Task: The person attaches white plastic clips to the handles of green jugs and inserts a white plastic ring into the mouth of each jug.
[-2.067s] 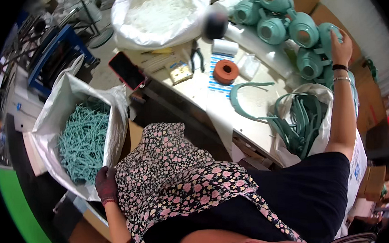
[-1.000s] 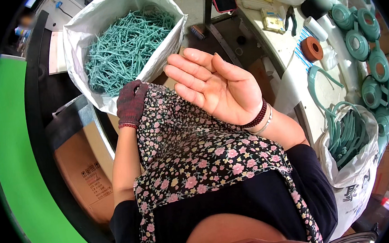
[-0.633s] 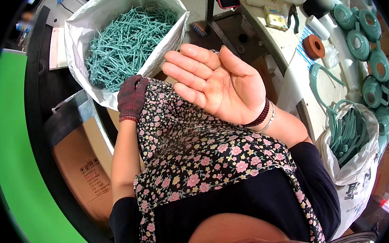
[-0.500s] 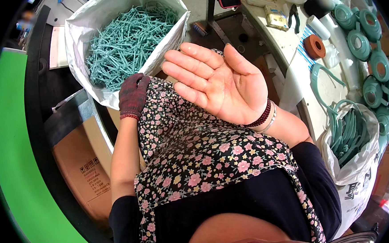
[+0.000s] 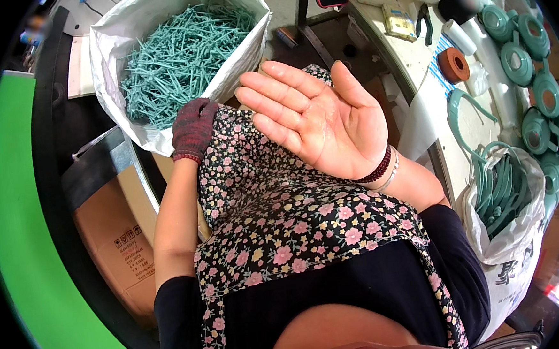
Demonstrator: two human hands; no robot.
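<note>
My right hand is held palm up above my lap, bare, fingers stretched and thumb apart, with nothing on it. The palm looks shiny. A dark beaded bracelet and a silver bangle circle its wrist. My left hand, in a dark red and black knitted glove, rests by the edge of the flowered apron with its fingers curled in. What it grips, if anything, is hidden. Just beyond it stands a large white sack with its mouth wide, filled with thin green plastic sticks.
On the right, a worktable carries pliers, a brown tape roll and several green ring-shaped parts. A white bag of green strips stands by its edge. Left are a cardboard box and a green surface.
Both hands keep their poses. My right hand sits very slightly farther right, and the sack appears shifted a little left in the picture.
</note>
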